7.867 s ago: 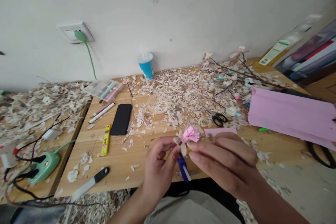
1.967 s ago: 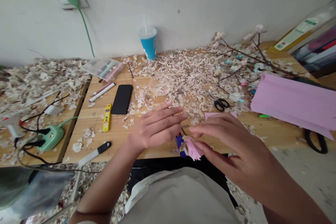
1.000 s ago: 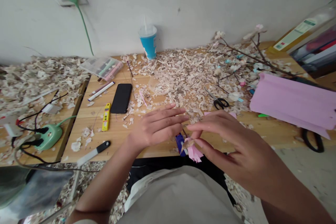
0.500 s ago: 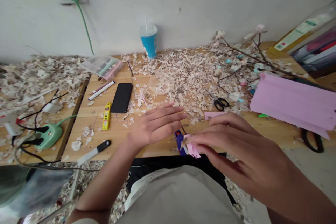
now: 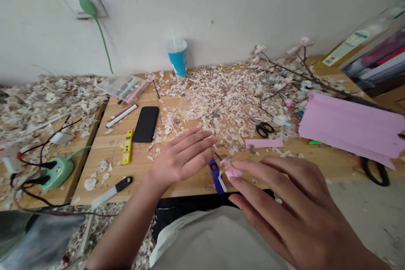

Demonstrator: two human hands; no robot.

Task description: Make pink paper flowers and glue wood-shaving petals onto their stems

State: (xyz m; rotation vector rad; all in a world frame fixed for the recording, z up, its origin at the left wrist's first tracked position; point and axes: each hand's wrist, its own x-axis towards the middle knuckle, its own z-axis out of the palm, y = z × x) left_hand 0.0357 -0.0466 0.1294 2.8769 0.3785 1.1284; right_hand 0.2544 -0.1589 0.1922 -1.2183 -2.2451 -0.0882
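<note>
A small pink paper flower (image 5: pixel 232 171) lies at the table's front edge, against a blue tool (image 5: pixel 217 175). My right hand (image 5: pixel 284 206) hovers just near it with fingers spread; the index fingertip touches or nearly touches the flower, and nothing sits in the palm. My left hand (image 5: pixel 182 158) rests flat on the wooden table (image 5: pixel 177 181), fingers stretched toward the flower. A thin dark stem runs from under those fingertips to the flower. A cut pink paper strip (image 5: pixel 264 143) lies just beyond.
Paper scraps (image 5: pixel 221 93) cover the table's far half. Scissors (image 5: pixel 262 127), a black phone (image 5: pixel 146 123), a yellow cutter (image 5: pixel 128 152), a black-handled knife (image 5: pixel 110 192), a blue cup (image 5: pixel 177 57), folded pink crepe paper (image 5: pixel 351 128), a twig branch (image 5: pixel 297 71) and a green power strip (image 5: pixel 55 173) lie around.
My right hand has drawn back toward me and spread its fingers off the pink flower it was pinching. The left hand has stayed flat on the table. The view tilted slightly.
</note>
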